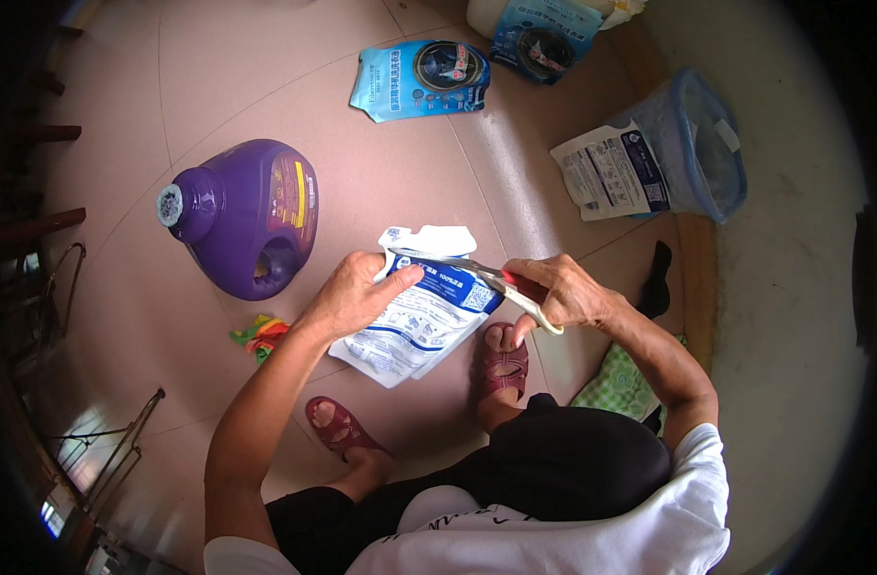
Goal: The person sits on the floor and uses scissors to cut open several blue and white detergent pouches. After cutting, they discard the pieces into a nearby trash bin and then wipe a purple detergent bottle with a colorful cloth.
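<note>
My left hand (363, 291) grips the upper left side of a white and blue refill pouch (417, 316), its thumb pressed on the printed face. In my right hand (561, 291) is a pair of scissors (514, 295) with pale handles and a red part by the fingers. The blades lie across the top of the pouch, just below its white top strip (438, 238). Whether the strip is partly cut I cannot tell. Left of the pouch, a purple plastic detergent jug (230, 215) lies on the tiled floor, its neck pointing left.
Blue laundry detergent pouches (424, 79) (546, 39) lie at the top. Another pouch (611, 169) leans on a translucent blue bin (708, 151) by the wall. Colourful cloth (259, 336), green checked cloth (618, 381) and a black item (655, 280) lie near my sandalled feet (507, 363).
</note>
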A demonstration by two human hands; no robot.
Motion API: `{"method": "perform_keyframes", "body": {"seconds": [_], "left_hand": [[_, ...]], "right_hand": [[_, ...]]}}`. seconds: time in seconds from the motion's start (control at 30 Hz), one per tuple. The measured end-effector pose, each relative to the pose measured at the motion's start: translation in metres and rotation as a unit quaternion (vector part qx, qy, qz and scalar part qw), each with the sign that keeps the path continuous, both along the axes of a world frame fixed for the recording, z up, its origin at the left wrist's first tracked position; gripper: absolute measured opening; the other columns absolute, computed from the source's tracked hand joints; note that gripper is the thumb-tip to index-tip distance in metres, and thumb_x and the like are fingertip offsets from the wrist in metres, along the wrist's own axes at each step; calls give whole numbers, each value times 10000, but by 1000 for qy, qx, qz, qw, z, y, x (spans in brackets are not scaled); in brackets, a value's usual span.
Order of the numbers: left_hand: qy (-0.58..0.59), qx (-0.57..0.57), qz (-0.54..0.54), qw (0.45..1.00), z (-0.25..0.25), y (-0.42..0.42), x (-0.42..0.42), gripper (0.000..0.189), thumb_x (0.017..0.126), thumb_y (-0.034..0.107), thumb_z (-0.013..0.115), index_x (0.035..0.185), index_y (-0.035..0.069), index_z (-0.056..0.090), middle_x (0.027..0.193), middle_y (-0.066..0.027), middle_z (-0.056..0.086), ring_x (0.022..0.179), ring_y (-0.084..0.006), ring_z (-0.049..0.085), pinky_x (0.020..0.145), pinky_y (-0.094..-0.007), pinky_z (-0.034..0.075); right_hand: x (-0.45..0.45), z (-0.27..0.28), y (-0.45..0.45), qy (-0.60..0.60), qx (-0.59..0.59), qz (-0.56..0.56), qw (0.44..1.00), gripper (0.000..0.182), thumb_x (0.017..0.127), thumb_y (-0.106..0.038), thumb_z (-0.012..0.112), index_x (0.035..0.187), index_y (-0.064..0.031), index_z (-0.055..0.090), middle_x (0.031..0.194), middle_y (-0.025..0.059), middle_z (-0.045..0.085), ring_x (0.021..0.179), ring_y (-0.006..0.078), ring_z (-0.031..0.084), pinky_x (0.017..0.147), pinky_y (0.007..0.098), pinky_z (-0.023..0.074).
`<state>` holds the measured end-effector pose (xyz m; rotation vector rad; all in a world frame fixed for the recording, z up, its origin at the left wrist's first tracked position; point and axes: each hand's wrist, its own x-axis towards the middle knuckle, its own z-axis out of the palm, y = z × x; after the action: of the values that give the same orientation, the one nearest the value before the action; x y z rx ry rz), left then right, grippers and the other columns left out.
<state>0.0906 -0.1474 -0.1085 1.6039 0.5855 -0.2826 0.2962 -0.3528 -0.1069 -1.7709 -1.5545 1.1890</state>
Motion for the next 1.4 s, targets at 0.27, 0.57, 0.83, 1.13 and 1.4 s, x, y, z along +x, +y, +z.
{"method": "perform_keyframes", "body": {"seconds": [0.27, 0.57, 0.83, 1.13, 1.4], "left_hand": [[2, -7, 10, 1000, -2, -13, -2, 314, 859, 276, 591, 807, -30, 639, 620, -44, 599, 538, -78, 465, 500, -278, 411], [6, -14, -36, 999, 9, -8, 0, 286, 863, 259, 581, 923, -14, 639, 651, -37, 590, 605, -83, 468, 584, -273, 430], [-5, -28, -31, 999, -1, -12, -5, 312, 852, 295, 586, 976, 13, 633, 709, -64, 623, 672, -108, 525, 657, -285, 446], [71, -72, -47, 994, 0, -17, -3, 348, 850, 343, 583, 967, 21, 641, 725, -55, 623, 704, -107, 549, 678, -297, 450], [95, -73, -103, 987, 9, -15, 0, 318, 849, 322, 589, 941, 24, 653, 753, -56, 638, 715, -104, 564, 676, -288, 459]], "right_hand": [[0, 13, 21, -30, 16, 57, 998, 872, 476, -578, 767, 1028, 55, 532, 781, 187, 599, 710, 287, 623, 606, 351, 496], [5, 13, 23, -46, -9, 90, 995, 853, 514, -530, 788, 1072, 48, 502, 832, 190, 606, 731, 295, 624, 620, 355, 495], [5, 9, 21, -13, -39, 82, 996, 922, 434, -592, 760, 1066, 34, 518, 702, 138, 606, 652, 282, 623, 605, 358, 506], [0, 4, 26, 37, -58, 95, 993, 956, 407, -591, 782, 1084, 29, 516, 791, 149, 611, 726, 273, 622, 663, 356, 503], [-5, -16, 4, 102, -44, 40, 993, 834, 478, -617, 743, 972, 36, 585, 665, 117, 593, 608, 211, 596, 564, 325, 482]]}}
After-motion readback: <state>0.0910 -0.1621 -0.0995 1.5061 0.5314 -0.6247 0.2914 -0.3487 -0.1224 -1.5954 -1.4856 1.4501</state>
